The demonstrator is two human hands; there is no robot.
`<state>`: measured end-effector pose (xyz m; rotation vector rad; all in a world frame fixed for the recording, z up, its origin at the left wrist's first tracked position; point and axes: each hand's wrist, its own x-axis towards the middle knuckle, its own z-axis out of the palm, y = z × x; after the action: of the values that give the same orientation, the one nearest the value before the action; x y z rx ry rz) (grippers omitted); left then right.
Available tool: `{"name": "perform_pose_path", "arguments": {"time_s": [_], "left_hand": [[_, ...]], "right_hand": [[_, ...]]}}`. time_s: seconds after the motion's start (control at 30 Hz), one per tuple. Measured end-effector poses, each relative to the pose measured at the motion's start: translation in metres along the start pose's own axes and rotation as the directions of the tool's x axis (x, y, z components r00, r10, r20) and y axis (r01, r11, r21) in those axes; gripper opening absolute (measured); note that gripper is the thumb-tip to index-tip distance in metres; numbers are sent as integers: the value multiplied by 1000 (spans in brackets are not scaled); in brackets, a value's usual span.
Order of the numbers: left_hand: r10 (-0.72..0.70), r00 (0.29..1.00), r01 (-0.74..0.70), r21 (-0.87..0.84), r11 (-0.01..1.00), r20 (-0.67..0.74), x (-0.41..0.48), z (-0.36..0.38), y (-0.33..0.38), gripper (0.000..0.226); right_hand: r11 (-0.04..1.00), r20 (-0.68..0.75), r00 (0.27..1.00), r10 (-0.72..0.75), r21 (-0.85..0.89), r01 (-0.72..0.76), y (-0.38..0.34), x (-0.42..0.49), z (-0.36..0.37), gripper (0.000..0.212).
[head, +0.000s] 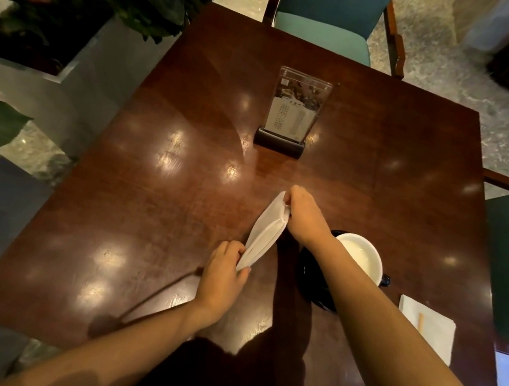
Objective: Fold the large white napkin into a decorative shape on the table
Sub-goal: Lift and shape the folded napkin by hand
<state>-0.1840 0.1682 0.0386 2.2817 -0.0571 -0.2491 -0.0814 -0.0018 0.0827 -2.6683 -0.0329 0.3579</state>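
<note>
Two hands pinch one folded napkin (266, 230), left hand (221, 276) gripping its near end, right hand (303, 214) its far end, with one cup (361, 257) just beside the right wrist.

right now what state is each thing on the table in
white napkin, folded into a narrow strip, held at both ends
left hand, pinches its near end
right hand, pinches its far end
cup, upright
menu stand, upright
small napkin, lying flat
</note>
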Motion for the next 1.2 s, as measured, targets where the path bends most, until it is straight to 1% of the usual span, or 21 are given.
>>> {"name": "perform_pose_path", "arguments": {"time_s": [0.07,0.13,0.23,0.33,0.43,0.53,0.63,0.77,1.0,1.07,1.1,1.17,1.2], "left_hand": [[-20,1000,20,0,1000,-15,-4,2,1,21],[-23,1000,24,12,1000,-18,-9,5,3,19],[-4,999,6,64,998,-38,-12,8,7,15],[20,999,-16,126,992,-30,-12,11,10,13],[13,999,-7,131,991,-45,-15,13,14,14],[-1,999,5,89,996,-48,-17,13,13,15],[-28,999,29,21,999,-32,-19,12,9,22],[-19,999,19,8,1000,-41,-27,11,1,27],[-31,997,30,-24,999,-66,-27,12,-7,37],[-23,997,21,-22,1000,-71,-24,11,-8,34],[-18,997,17,-15,1000,-72,-22,10,-8,30],[-18,998,20,25,1000,-60,-18,10,-6,21],[-25,998,28,48,998,-53,-17,11,-5,21]], "right_hand": [[1000,-3,1000,2,-26,-2,1,2,2,19],[995,16,999,-30,-95,31,2,5,2,18],[960,101,988,-119,-242,140,4,10,1,12],[897,197,966,-168,-376,232,7,14,-5,25],[837,226,959,-172,-480,264,14,20,-15,22],[825,244,954,-174,-494,276,23,23,-21,14],[807,306,937,-170,-503,310,30,23,-19,23],[787,288,941,-176,-532,310,34,26,-18,12],[792,276,942,-191,-524,313,45,29,-20,13],[817,265,943,-200,-487,310,46,31,-20,13],[829,263,943,-206,-465,311,46,31,-20,12],[839,271,939,-210,-443,316,46,31,-19,11],[839,277,938,-209,-442,318,47,31,-19,10]]}}
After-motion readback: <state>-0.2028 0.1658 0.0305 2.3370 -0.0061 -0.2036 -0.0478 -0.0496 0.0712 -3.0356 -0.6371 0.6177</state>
